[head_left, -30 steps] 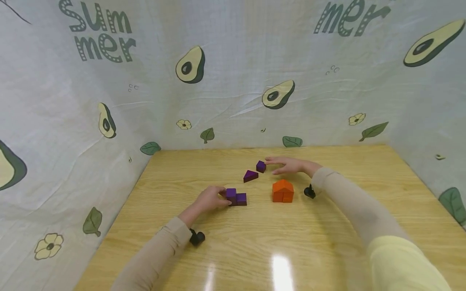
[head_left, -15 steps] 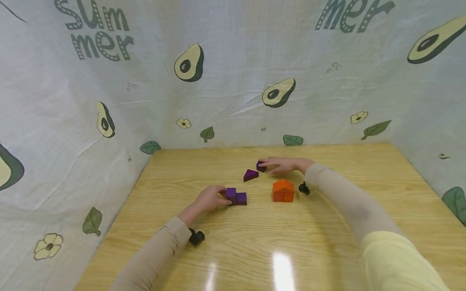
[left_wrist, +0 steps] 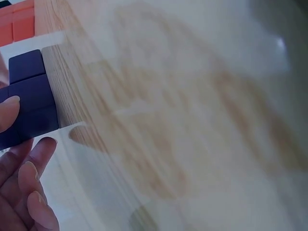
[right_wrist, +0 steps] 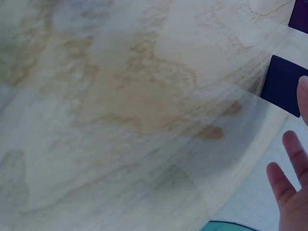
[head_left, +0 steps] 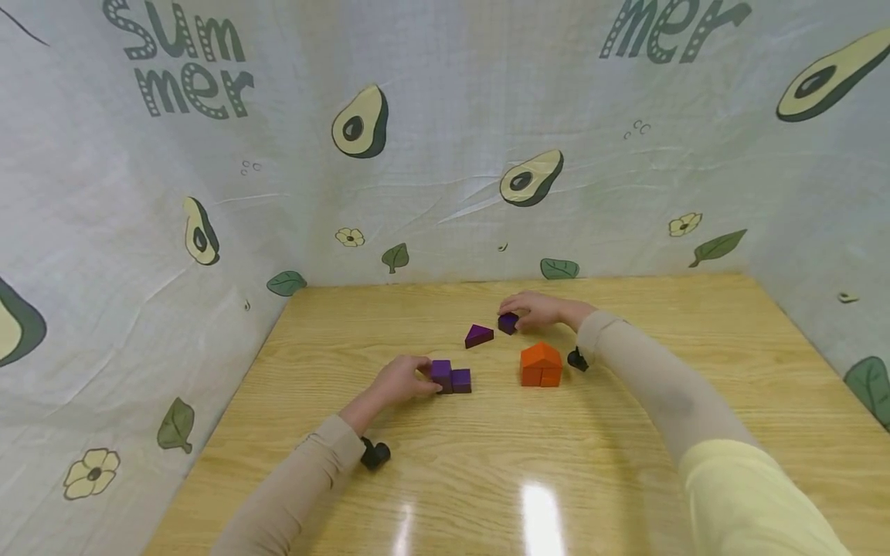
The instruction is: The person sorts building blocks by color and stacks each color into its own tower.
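Note:
My left hand [head_left: 399, 380] holds the taller part of a purple block stack [head_left: 441, 372] between thumb and fingers. A lower purple block [head_left: 462, 381] stands against its right side. The left wrist view shows the thumb on the near face of the dark purple blocks [left_wrist: 33, 98]. Farther back, my right hand [head_left: 538, 309] pinches a small purple cube [head_left: 507, 324], which its fingers partly cover. In the right wrist view, the thumb lies on that cube [right_wrist: 283, 86], with the other fingers spread below. A purple triangular block [head_left: 479, 335] lies just left of the cube.
A small orange house of blocks [head_left: 540, 366], with a triangular roof, stands in front of the right hand. The wooden table [head_left: 445, 471] meets a patterned cloth [head_left: 445, 154] at its back and sides.
My right hand has moved left to the purple cube, and its fingers have closed on it. The cube has shifted slightly right and toward me. My left hand stays in place.

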Demonstrator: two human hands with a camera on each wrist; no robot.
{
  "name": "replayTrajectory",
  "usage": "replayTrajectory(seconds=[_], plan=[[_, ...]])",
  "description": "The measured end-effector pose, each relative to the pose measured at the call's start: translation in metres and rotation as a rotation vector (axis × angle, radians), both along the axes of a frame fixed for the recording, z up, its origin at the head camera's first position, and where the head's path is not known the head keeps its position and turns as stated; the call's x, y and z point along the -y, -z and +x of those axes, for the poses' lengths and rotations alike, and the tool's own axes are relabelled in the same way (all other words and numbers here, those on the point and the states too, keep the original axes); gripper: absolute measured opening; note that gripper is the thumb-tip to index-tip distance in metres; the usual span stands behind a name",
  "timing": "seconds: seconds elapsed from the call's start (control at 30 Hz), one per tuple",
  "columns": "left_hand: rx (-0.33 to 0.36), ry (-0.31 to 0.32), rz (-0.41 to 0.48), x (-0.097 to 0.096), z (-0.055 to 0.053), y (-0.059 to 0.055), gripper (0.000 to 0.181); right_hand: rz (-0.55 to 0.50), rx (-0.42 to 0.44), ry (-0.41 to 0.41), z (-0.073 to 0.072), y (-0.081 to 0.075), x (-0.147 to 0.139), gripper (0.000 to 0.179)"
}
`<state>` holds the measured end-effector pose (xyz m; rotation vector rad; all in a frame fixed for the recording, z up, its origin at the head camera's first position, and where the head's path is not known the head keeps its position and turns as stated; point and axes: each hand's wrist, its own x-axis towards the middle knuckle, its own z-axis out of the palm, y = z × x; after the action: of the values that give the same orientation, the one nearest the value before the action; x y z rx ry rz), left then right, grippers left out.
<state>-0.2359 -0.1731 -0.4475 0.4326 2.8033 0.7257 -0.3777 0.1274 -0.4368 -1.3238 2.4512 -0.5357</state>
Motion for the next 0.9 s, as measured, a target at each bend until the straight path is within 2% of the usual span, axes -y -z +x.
replayTrajectory(seconds=[0.07,0.13,0.3,0.4,0.63,0.9], plan=[[0.000,0.004,0.002,0.000,0.000,0.000,0.038,-0.016,0.002,0.030,0.000,0.002,-0.002,0.036],[-0.002,0.009,0.006,0.000,0.000,0.000,0.037,-0.050,0.040,0.066,0.000,0.004,-0.004,0.034],[0.000,0.007,0.011,0.001,0.000,0.000,0.042,-0.149,0.227,0.201,0.002,0.012,-0.011,0.035],[0.001,0.004,0.011,0.001,0.000,0.000,0.044,-0.202,0.308,0.262,0.003,0.019,-0.016,0.039],[0.001,0.012,0.002,0.002,0.001,0.000,0.041,-0.319,0.401,0.287,0.005,0.035,-0.019,0.047],[0.003,0.003,0.006,0.001,-0.001,0.001,0.037,-0.368,0.453,0.347,0.007,0.033,-0.025,0.046]])
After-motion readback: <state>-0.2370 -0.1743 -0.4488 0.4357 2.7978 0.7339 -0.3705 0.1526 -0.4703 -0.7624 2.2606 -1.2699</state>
